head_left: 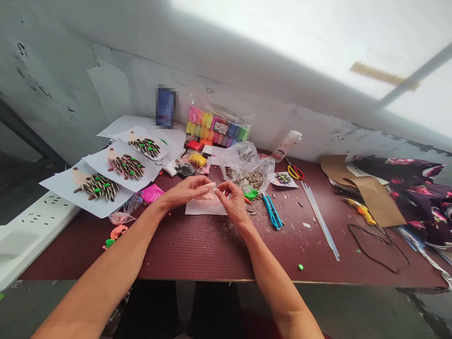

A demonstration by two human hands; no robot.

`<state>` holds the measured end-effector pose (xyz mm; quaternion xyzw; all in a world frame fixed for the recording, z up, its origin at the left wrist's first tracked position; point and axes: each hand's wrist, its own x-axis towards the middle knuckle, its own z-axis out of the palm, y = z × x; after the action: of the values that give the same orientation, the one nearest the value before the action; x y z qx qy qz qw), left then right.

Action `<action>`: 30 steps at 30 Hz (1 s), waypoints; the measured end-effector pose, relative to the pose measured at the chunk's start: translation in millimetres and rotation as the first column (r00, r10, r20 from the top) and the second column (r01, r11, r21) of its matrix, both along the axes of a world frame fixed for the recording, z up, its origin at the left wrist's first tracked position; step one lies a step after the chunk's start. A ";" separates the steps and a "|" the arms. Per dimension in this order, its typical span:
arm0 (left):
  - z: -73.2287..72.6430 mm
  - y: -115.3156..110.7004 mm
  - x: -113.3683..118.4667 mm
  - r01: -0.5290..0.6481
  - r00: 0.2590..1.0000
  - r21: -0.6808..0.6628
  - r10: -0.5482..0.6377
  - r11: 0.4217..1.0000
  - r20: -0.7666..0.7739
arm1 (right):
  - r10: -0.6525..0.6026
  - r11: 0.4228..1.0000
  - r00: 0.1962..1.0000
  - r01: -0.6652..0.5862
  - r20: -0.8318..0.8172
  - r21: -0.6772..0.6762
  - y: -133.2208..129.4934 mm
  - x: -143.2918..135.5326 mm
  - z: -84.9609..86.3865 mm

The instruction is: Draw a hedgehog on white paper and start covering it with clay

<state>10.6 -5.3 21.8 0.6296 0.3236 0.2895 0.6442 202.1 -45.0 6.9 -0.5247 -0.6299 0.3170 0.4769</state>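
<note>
Above the dark red table, the head view shows both bare hands brought together near the middle, just over a white sheet with an orange drawing on it. The left hand has its fingers curled close, pinching a small pale piece; the right hand pinches the same piece from the other side, thumb and forefinger nearly together. Whether the piece is wrapped in film is too small to tell. Just beyond the right hand lie striped seeds by a clear plastic bag, a bright green lump and, to the right, a blue cutter. Left of the hands, overlapping sheets carry seed-covered hedgehogs. Behind, a pack of coloured clay leans near the wall; yellow-and-red scissors and clear sticks lie farther right.
</note>
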 end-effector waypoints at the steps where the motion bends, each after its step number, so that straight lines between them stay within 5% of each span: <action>1: -0.3 0.5 -0.4 0.006 1.000 -0.003 -0.006 1.000 0.001 | 0.003 1.000 1.000 -0.004 0.011 0.018 -0.5 -0.2 0.6; 16: 0.9 -1.2 0.8 -0.055 0.998 0.044 0.055 0.998 -0.001 | 0.032 0.999 0.996 -0.031 0.086 -0.006 -3.9 -2.5 0.6; 30: 0.0 -1.3 0.8 -0.082 0.994 0.003 0.082 0.997 0.076 | 0.037 0.993 0.990 -0.052 0.136 0.109 -6.6 -6.3 3.0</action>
<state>11.4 -6.6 21.8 0.6065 0.3236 0.3405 0.6415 195.8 -51.6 9.9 -0.5028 -0.6889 0.2559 0.4551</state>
